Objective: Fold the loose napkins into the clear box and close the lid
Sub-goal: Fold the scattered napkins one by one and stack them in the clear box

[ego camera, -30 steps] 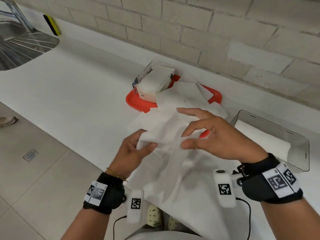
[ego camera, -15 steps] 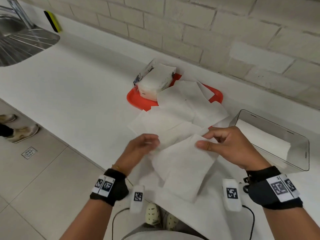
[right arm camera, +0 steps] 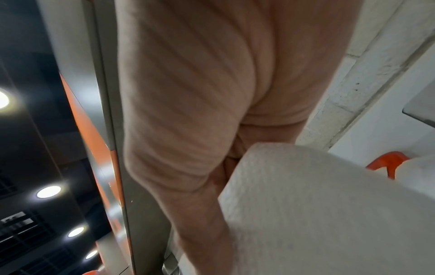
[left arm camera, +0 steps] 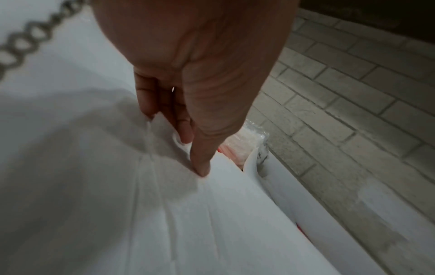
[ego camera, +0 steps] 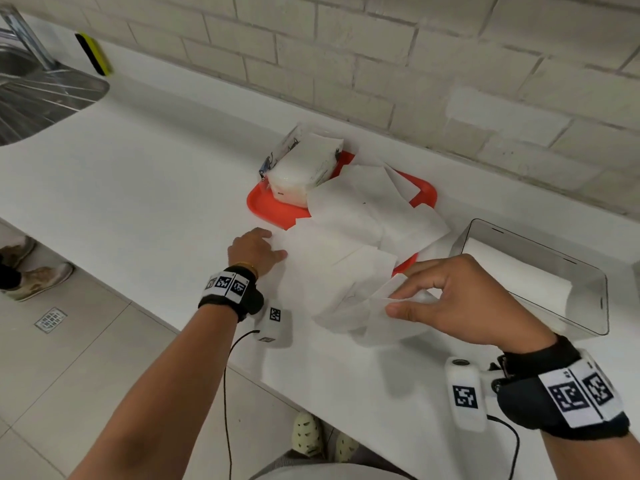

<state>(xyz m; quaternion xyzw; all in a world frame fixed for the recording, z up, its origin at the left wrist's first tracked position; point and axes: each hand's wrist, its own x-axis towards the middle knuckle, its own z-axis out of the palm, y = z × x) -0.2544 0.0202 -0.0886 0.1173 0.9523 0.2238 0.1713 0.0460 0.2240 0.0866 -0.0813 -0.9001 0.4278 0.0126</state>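
I have a folded napkin (ego camera: 377,317) pinched in my right hand (ego camera: 460,303), thumb under and fingers (ego camera: 415,289) curled over its near edge, lifted just off the table (ego camera: 138,188). The right wrist view shows the same paper bunched against my palm, though the fingertips themselves are hidden there.

My left hand (ego camera: 256,251) is out at 10 o'clock from that napkin, fingers held straight and pressing down on the left edge of the next loose napkin (ego camera: 311,258); the left wrist view shows a fingertip (left arm camera: 200,167) flat on the sheet, not gripping it.

More loose napkins (ego camera: 367,209) spill from the red tray (ego camera: 273,209) toward me, with a wrapped pack of napkins (ego camera: 301,171) at the tray's far left corner. The clear box (ego camera: 588,306) sits open at 2 o'clock from my right hand, near it, with white paper already lying inside. I cannot see a lid anywhere.

I judge this as mid-task: one fold finished and ready to go in, several sheets not yet folded. The next move calls for carrying the napkin right and over the near wall of the box, laying it flat on the stack without letting the fold spring open, while my left keeps the next sheet from sliding.
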